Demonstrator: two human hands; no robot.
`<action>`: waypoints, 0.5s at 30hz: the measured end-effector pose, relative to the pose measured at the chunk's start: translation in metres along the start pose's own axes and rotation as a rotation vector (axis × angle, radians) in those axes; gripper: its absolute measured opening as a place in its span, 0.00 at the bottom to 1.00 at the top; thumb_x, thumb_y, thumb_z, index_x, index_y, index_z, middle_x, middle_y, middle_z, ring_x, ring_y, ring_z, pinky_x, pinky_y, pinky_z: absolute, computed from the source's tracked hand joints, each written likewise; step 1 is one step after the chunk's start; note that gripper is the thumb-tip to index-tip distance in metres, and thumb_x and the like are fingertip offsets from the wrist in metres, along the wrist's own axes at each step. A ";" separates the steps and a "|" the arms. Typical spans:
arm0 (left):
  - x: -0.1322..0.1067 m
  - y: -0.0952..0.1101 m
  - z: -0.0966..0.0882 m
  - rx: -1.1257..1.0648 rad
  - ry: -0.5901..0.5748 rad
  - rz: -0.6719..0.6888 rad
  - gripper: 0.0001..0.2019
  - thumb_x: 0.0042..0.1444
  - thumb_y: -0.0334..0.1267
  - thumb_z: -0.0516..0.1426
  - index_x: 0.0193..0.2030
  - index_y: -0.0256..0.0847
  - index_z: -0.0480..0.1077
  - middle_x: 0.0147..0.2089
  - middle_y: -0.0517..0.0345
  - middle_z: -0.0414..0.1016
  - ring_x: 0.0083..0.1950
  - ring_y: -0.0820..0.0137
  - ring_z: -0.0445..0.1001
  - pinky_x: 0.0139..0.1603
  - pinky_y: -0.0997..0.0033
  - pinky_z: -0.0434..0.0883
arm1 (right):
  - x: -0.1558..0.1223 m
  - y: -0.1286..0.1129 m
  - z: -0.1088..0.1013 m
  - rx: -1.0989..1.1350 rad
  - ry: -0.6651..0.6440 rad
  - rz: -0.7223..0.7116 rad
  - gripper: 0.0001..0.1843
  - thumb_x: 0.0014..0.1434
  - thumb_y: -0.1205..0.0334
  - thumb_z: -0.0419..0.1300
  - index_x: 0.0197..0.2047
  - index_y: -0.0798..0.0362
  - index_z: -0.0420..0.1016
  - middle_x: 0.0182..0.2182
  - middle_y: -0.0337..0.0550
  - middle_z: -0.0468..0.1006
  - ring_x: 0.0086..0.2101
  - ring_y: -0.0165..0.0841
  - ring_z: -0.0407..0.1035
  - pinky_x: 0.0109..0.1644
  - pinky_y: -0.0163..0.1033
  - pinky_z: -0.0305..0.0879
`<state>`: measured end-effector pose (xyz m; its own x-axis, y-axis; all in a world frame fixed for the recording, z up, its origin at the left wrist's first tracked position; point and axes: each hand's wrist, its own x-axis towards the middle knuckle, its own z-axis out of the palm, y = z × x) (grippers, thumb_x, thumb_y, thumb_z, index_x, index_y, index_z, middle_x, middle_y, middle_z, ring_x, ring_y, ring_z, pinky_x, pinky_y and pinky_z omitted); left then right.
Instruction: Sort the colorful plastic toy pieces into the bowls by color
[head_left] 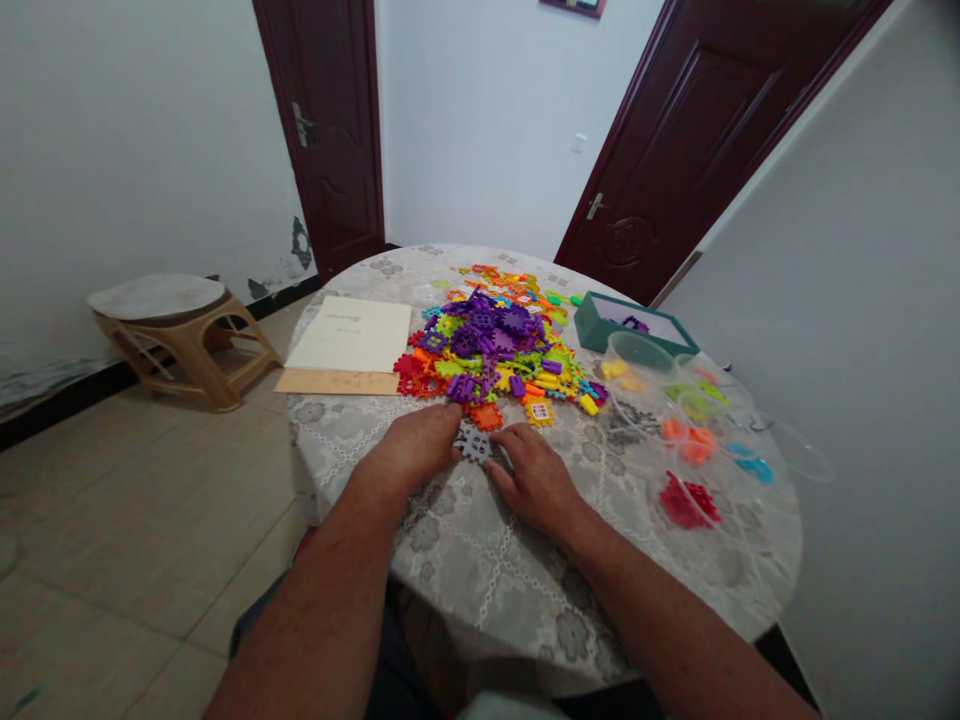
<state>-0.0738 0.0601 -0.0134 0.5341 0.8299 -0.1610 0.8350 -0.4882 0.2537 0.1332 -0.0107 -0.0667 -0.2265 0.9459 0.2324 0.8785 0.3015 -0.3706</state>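
Left grip (409, 448) and right grip (534, 480) lying flat, apart, flanking grey square plastic lattice tile (474, 444) on lace-patterned white bench (480, 590); any clamping indeterminable.

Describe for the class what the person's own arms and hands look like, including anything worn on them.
The left hand and right hand are bare, with no gloves, rings or watch visible. The left forearm and right forearm show no sleeves. Dark trousers appear below.
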 end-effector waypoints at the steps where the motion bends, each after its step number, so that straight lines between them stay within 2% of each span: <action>1: 0.001 0.000 0.001 -0.013 0.001 0.009 0.12 0.60 0.36 0.62 0.50 0.42 0.72 0.53 0.45 0.81 0.54 0.55 0.80 0.50 0.63 0.72 | 0.000 0.002 0.000 0.021 0.000 -0.013 0.13 0.69 0.59 0.62 0.55 0.50 0.74 0.51 0.52 0.76 0.53 0.44 0.71 0.59 0.49 0.70; 4: 0.002 0.001 0.003 -0.062 0.012 0.042 0.14 0.58 0.35 0.63 0.50 0.42 0.71 0.51 0.46 0.81 0.52 0.56 0.80 0.48 0.65 0.71 | -0.003 0.007 0.000 0.072 0.010 -0.058 0.14 0.68 0.61 0.63 0.56 0.50 0.74 0.53 0.52 0.77 0.54 0.44 0.71 0.61 0.50 0.69; 7: 0.003 0.003 0.003 -0.160 0.017 0.094 0.13 0.56 0.34 0.63 0.48 0.43 0.69 0.48 0.50 0.81 0.48 0.59 0.79 0.43 0.67 0.69 | -0.006 0.011 0.001 0.098 0.022 -0.109 0.22 0.66 0.61 0.64 0.62 0.50 0.71 0.57 0.53 0.76 0.57 0.45 0.70 0.64 0.52 0.66; 9: 0.003 0.005 0.003 -0.247 0.019 0.142 0.13 0.56 0.33 0.63 0.47 0.43 0.68 0.46 0.53 0.80 0.45 0.61 0.78 0.41 0.68 0.67 | -0.007 0.012 0.002 0.107 0.035 -0.110 0.23 0.66 0.60 0.64 0.63 0.50 0.70 0.56 0.53 0.77 0.55 0.45 0.70 0.61 0.51 0.67; 13: 0.005 0.011 0.006 -0.394 0.041 0.214 0.12 0.58 0.35 0.61 0.47 0.44 0.68 0.44 0.57 0.79 0.43 0.64 0.76 0.40 0.68 0.66 | -0.009 0.010 0.001 0.148 0.089 -0.028 0.09 0.68 0.58 0.62 0.48 0.52 0.75 0.43 0.49 0.79 0.43 0.41 0.72 0.49 0.44 0.68; 15: 0.005 0.013 0.006 -0.459 0.068 0.219 0.11 0.59 0.35 0.60 0.48 0.45 0.68 0.44 0.57 0.79 0.44 0.64 0.76 0.41 0.68 0.67 | -0.008 0.009 -0.001 0.263 0.101 0.049 0.07 0.67 0.57 0.62 0.43 0.52 0.74 0.37 0.44 0.77 0.38 0.37 0.70 0.43 0.41 0.66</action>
<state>-0.0591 0.0565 -0.0171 0.6675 0.7446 0.0018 0.5521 -0.4965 0.6699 0.1433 -0.0159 -0.0713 -0.1318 0.9474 0.2917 0.7453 0.2887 -0.6011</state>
